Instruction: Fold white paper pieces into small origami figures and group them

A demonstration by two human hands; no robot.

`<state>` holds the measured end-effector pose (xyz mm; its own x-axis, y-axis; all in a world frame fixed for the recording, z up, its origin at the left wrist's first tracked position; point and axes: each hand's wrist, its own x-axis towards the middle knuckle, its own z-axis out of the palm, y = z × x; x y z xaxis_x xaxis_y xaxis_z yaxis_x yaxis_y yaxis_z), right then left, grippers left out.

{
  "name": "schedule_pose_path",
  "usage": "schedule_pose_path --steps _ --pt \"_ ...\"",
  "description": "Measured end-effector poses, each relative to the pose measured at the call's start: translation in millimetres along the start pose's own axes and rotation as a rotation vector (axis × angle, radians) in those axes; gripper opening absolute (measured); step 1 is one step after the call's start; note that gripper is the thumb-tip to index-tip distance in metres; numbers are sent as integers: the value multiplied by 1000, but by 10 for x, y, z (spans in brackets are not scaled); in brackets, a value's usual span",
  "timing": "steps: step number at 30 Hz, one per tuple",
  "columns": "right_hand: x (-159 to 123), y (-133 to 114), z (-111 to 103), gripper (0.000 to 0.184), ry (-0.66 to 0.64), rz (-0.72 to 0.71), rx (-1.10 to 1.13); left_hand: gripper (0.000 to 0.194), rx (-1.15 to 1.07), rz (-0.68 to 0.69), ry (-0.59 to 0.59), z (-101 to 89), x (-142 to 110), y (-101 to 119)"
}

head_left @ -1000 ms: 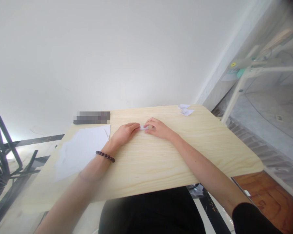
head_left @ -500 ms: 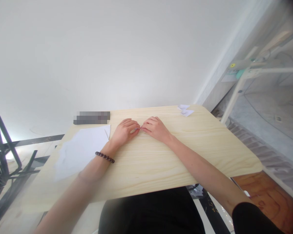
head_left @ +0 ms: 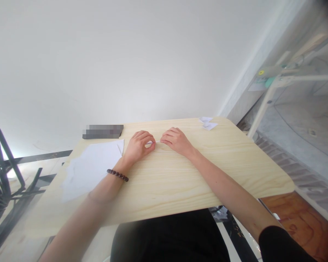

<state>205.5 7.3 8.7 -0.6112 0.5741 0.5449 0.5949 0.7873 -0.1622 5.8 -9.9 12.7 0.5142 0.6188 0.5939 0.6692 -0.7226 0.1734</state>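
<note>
Between my two hands, above the wooden table (head_left: 158,182), is a small piece of white paper (head_left: 157,141), seen nearly edge-on. My left hand (head_left: 140,145), with a dark bead bracelet at its wrist, pinches the paper's left end between thumb and fingers. At the other end my right hand (head_left: 176,141) has its fingertips closed on it. Most of the paper is covered by the fingers, so its folds cannot be made out. Left of my left hand lies a spread of white paper sheets (head_left: 91,167).
Folded white paper pieces (head_left: 209,123) sit at the table's back right corner. A dark, pixelated object (head_left: 102,132) lies at the back left. The white wall (head_left: 153,65) rises behind the table. A dark green chair (head_left: 5,163) stands to the left.
My hands have moved slightly apart, my right hand shifting a little right and up. A thin strip of the white paper now shows between the fingertips.
</note>
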Motion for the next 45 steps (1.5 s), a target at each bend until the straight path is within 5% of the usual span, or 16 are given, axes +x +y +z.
schedule_pose_path --steps 11,32,45 --pt "-69 218 -71 20 99 -5 17 7 26 -5 35 -35 -17 -62" --pt "-117 162 -58 19 84 28 64 21 209 -122 4 -26 -53 -106" --pt "-73 -28 64 20 13 -41 108 14 92 99 -63 18 -50 -70"
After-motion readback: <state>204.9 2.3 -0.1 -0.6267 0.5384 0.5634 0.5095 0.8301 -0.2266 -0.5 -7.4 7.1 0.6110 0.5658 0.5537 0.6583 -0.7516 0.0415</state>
